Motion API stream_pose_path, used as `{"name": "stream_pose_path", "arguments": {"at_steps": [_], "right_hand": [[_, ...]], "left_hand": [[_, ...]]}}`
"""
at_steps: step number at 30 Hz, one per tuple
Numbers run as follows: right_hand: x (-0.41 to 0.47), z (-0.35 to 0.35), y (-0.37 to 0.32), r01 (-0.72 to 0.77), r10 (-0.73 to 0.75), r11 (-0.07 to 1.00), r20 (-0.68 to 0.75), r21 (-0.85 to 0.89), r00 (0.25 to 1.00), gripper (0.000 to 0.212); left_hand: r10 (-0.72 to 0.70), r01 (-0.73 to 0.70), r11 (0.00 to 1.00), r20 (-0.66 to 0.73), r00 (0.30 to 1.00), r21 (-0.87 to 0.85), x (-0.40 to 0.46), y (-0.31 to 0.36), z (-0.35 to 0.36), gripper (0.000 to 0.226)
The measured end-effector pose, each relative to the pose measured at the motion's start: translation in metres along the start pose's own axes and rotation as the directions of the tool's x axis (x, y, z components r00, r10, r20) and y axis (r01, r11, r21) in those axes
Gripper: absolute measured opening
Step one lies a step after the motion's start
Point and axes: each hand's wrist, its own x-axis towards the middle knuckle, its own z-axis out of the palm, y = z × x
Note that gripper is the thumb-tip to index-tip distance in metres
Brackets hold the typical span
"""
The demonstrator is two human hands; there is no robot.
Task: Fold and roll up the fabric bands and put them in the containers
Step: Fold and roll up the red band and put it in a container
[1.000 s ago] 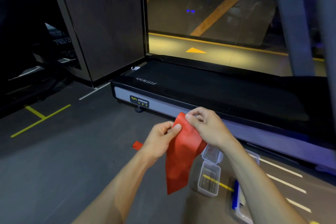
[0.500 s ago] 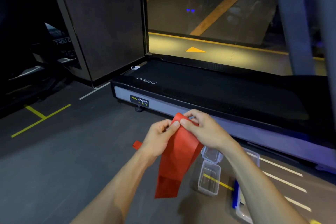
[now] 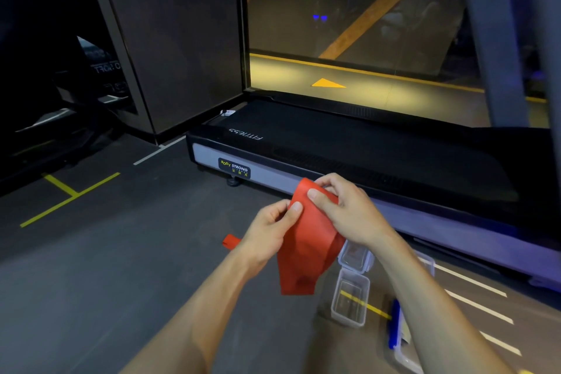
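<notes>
Red fabric band (image 3: 303, 246) held mid-air above clear container (image 3: 349, 302) | left hand (image 3: 270, 231), right hand (image 3: 343, 209) fingers pinching its top | step: folding, we judge | next: roll tight, then box.

Gym: treadmill (image 3: 349, 155) with fitness branding, dark rubber floor (image 3: 106, 267) with yellow line markings (image 3: 65, 196)

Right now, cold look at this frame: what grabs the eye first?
The bright red fabric band, held up at centre frame, pinched at its top by the left hand and right hand. Below it on the floor sits an open clear container. Behind, the black treadmill deck spans the frame.
</notes>
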Motion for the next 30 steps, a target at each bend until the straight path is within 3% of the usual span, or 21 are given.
{"name": "stream_pose_path", "arguments": {"at_steps": [9, 14, 22, 28, 30], "right_hand": [[0.002, 0.001, 0.003, -0.083, 0.083, 0.996, 0.036, 0.020, 0.996, 0.028], [-0.002, 0.001, 0.002, -0.105, 0.093, 0.989, 0.109, 0.107, 0.990, 0.059], [0.000, 0.008, 0.006, -0.078, 0.075, 0.994, 0.045, 0.081, 0.996, 0.030], [-0.001, 0.014, 0.008, -0.116, 0.116, 0.993, 0.160, -0.007, 0.980, 0.028], [-0.002, 0.015, 0.008, -0.128, 0.126, 0.992, 0.155, 0.000, 0.980, 0.029]], "left_hand": [[-0.019, 0.020, 0.998, -0.022, 1.000, 0.060, 0.000, -0.002, 0.000, 0.024], [0.015, -0.010, 0.994, -0.051, 0.999, 0.110, -0.001, -0.001, -0.001, 0.035], [0.081, -0.065, 0.983, -0.088, 0.993, 0.172, 0.000, 0.001, -0.002, 0.067], [0.087, -0.056, 0.969, -0.118, 0.989, 0.241, -0.001, -0.001, -0.004, 0.060], [0.074, -0.047, 0.973, -0.110, 0.991, 0.227, -0.002, 0.000, -0.003, 0.047]]}}
